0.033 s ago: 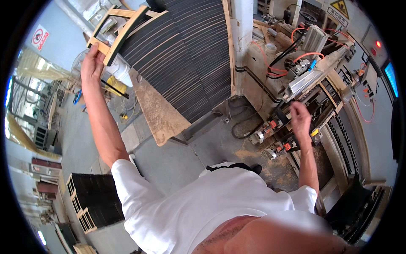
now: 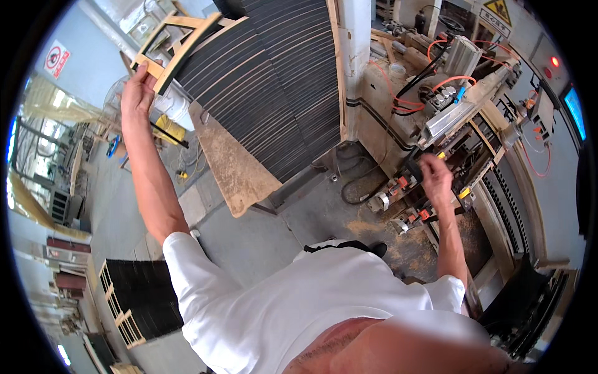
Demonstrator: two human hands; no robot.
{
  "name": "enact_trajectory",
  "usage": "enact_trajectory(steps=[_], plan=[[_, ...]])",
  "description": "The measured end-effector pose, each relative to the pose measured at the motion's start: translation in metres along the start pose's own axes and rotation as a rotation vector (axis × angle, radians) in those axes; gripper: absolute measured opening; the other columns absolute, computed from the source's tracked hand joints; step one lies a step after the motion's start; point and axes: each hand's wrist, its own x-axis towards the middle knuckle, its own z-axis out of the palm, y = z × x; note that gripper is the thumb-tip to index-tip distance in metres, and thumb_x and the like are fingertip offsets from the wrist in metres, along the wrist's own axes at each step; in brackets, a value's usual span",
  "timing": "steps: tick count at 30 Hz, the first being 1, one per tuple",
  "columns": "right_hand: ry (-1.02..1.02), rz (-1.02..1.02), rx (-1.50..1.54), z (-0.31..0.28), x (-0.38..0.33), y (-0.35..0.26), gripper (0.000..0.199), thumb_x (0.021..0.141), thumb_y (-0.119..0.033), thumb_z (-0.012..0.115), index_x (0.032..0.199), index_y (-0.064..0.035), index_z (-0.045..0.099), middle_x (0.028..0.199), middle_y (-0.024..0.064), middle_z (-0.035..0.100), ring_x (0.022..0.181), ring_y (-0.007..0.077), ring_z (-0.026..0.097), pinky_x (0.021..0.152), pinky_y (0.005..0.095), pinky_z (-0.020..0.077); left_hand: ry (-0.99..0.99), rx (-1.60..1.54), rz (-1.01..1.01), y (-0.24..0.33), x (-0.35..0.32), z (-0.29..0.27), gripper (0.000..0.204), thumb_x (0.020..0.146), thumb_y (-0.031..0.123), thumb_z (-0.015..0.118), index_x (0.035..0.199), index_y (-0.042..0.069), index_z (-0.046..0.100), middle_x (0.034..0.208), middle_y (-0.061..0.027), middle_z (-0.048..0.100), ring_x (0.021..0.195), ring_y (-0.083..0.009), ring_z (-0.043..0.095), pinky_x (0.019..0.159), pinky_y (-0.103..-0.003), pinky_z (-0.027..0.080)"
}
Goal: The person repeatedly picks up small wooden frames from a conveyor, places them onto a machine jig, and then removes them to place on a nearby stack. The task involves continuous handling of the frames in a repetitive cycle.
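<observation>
Frame (image 2: 177, 47) of pale wood, with dark edging on its slats, sits high at the upper left, tilted, its lower corner pinched in the left hand (image 2: 138, 90). That hand is closed on the corner, thumb over the wood, the arm stretched up and away from the body. Just beside the frame, to its right, a stack (image 2: 268, 87) of dark ribbed panels leans against a white post (image 2: 356, 56), and a dusty board (image 2: 233, 165) slopes down below the stack.

Well apart from this, the right hand (image 2: 436, 177) reaches to the machine (image 2: 448, 106) on the right. Its fingers curl over a dark part by a row of red and orange switches (image 2: 405, 184); whether they grip it or only rest on it I cannot tell. Orange hoses (image 2: 430, 84) loop over the machine's top, and a grey cylinder (image 2: 462, 55) stands above them.

Sawdust (image 2: 380, 227) lies on the concrete floor (image 2: 261, 230) at the machine's foot. At the lower left, a pallet (image 2: 140, 299) of more dark panels stands on the floor.
</observation>
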Motion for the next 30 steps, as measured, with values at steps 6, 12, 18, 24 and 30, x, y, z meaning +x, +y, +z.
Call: enact_trajectory(steps=[6, 12, 18, 24, 30], plan=[[-0.329, 0.373, -0.167, 0.021, -0.071, -0.012, 0.022, 0.08, -0.009, 0.066, 0.101, -0.002, 0.068, 0.096, 0.0159, 0.069, 0.084, 0.0291, 0.068, 0.075, 0.0346, 0.0518, -0.038, 0.221, -0.121, -0.038, 0.052, 0.028, 0.038, 0.086, 0.035, 0.071, 0.101, 0.0, 0.062, 0.088, -0.0073, 0.067, 0.068, -0.0115, 0.065, 0.054, -0.023, 0.054], [-0.205, 0.471, -0.152, 0.02, -0.144, 0.027, 0.028, 0.082, -0.013, 0.067, 0.107, 0.0001, 0.066, 0.087, 0.0111, 0.068, 0.077, 0.0189, 0.065, 0.072, 0.0302, 0.0506, 0.106, 0.478, -0.02, -0.037, 0.023, 0.05, 0.066, 0.088, 0.055, 0.059, 0.12, -0.002, 0.056, 0.11, -0.0139, 0.062, 0.091, -0.0186, 0.062, 0.077, -0.032, 0.052], [0.128, 0.586, -0.198, -0.043, -0.195, -0.003, 0.028, 0.087, -0.023, 0.061, 0.11, -0.0068, 0.064, 0.096, 0.017, 0.066, 0.089, 0.0339, 0.064, 0.076, 0.041, 0.0492, 0.157, 0.451, 0.456, -0.095, -0.073, 0.058, 0.06, 0.095, 0.047, 0.05, 0.13, -0.001, 0.044, 0.126, -0.0232, 0.05, 0.108, -0.0317, 0.055, 0.086, -0.041, 0.046], [0.58, 0.608, -0.718, -0.173, -0.322, -0.01, 0.025, 0.082, -0.012, 0.063, 0.106, -0.0079, 0.066, 0.102, 0.0144, 0.066, 0.095, 0.0348, 0.061, 0.08, 0.0421, 0.0501, 0.136, 2.122, 0.327, -0.331, -0.249, -0.119, 0.042, 0.091, 0.044, 0.055, 0.11, 0.006, 0.061, 0.1, -0.0192, 0.062, 0.079, -0.0269, 0.064, 0.059, -0.04, 0.05], [0.547, 1.095, -1.295, -0.259, -0.491, -0.083, 0.031, 0.077, -0.023, 0.069, 0.104, -0.0084, 0.063, 0.117, 0.0112, 0.06, 0.109, 0.0335, 0.054, 0.09, 0.0435, 0.0449, -0.852, 1.26, -0.907, -0.507, -0.435, -0.081, 0.032, 0.093, 0.036, 0.056, 0.105, 0.007, 0.06, 0.097, -0.0144, 0.064, 0.082, -0.0243, 0.065, 0.064, -0.041, 0.052]])
